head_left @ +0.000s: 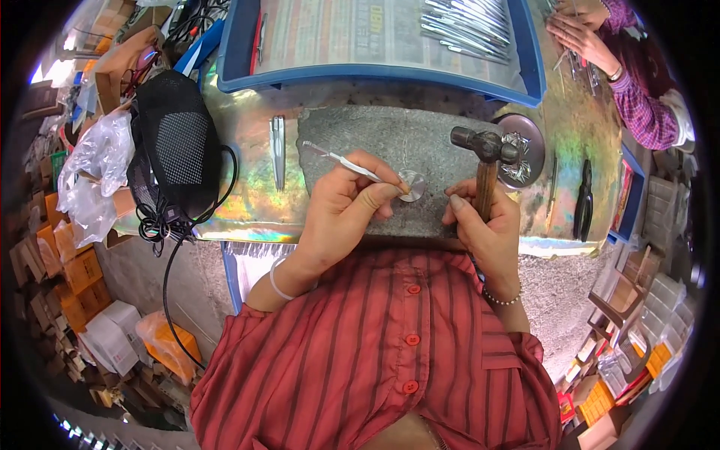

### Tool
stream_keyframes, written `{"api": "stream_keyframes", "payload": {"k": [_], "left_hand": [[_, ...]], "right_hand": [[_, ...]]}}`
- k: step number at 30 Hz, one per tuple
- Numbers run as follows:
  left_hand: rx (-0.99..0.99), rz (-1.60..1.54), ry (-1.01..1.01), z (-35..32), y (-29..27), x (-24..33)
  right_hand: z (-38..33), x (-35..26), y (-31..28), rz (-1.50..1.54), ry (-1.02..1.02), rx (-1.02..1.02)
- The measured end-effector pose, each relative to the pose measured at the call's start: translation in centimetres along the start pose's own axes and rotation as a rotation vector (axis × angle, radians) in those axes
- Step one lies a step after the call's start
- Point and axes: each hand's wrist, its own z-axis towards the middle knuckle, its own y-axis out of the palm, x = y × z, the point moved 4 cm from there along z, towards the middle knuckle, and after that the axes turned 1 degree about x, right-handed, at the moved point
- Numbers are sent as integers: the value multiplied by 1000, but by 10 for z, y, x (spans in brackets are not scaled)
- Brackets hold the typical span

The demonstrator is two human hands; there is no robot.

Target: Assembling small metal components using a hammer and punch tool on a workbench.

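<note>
From where I stand, both of the person's hands are busy over a grey stone slab [360, 131] lying on the near part of the table [249, 206]. The left hand [352, 196] has its grip pressed together, thumb and fingers pinching a slim silver tool [330, 153] that slants from far left down toward the right. Its near end comes to a small round metal disc [414, 187] lying on the slab, between the two hands; the fingertips cover that spot, so I can't tell whether tool and disc touch.

The right hand [486, 225] is closed around the wooden handle of a hammer [486, 180], which stands up with its dark head at the far end, right of the disc.

Just beyond the hammer, to the right, a dark round dish [533, 128] holds a heap of small silver pieces [515, 157]. Further right lie black-handled pliers [583, 204]. Left of the slab are slender silver pieces [277, 154] side by side, and beyond them to the left a black mesh-covered object [182, 135] with a cable. On the far side sits a blue tray [390, 75] with a bundle of slim silver tools [469, 30] at its right. At the far right, a co-worker's hands [581, 41] are over the table.
</note>
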Motion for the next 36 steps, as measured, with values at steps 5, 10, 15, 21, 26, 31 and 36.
{"api": "stream_keyframes", "payload": {"k": [5,10,15,21,26,31,36], "left_hand": [[4,152,42,1,3,-4],[30,167,68,3,1,5],[99,131,130,-3,-8,13],[85,101,96,-6,-8,9],[86,124,78,-7,-9,12],[81,129,55,-7,-9,10],[42,168,76,-5,-3,5]], "right_hand": [[1,3,-3,17,-19,-14],[2,6,-4,13,-6,-36],[4,-4,5,-222,-113,-135],[13,-24,32,-564,-483,-165],[15,-22,36,-665,-351,-162],[12,-16,18,-536,-191,-125],[5,-2,0,-374,-151,-35]]}}
